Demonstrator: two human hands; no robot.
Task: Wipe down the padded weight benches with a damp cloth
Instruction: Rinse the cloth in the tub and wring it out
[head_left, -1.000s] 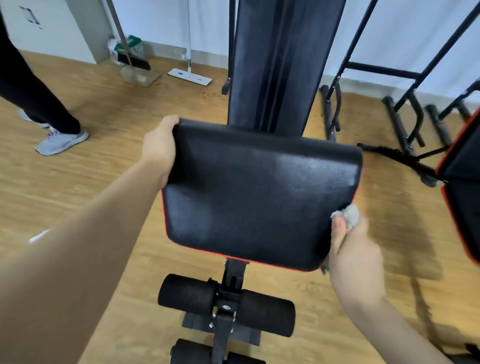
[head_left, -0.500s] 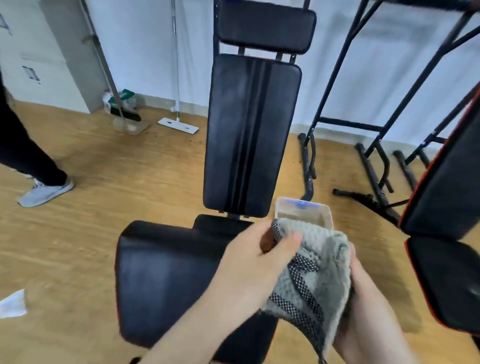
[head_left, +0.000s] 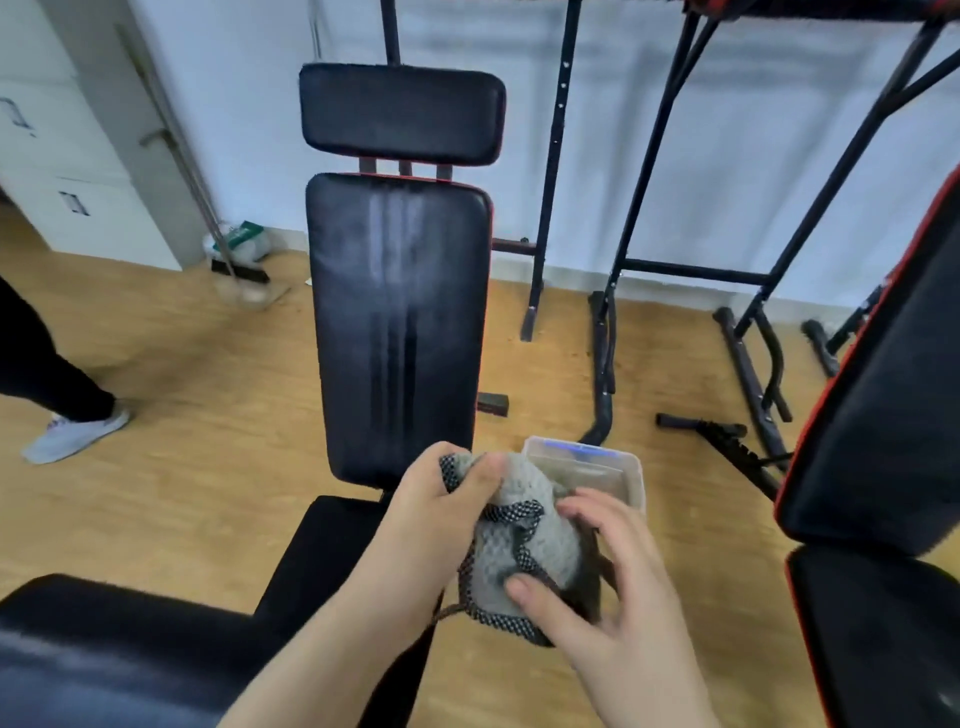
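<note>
Cloth is now being bunched at lower centre of the frame, off the seat pad it was wiping a second ago. The left hand is pinching its top corner and the right hand is clasping it under the thumb, probably refolding before the backrest.

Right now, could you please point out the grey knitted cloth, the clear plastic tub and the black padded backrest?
grey knitted cloth (head_left: 548, 545), head view, its bunched grey middle.
clear plastic tub (head_left: 635, 483), head view, its right wall.
black padded backrest (head_left: 397, 332), head view, centre of the pad.
</note>
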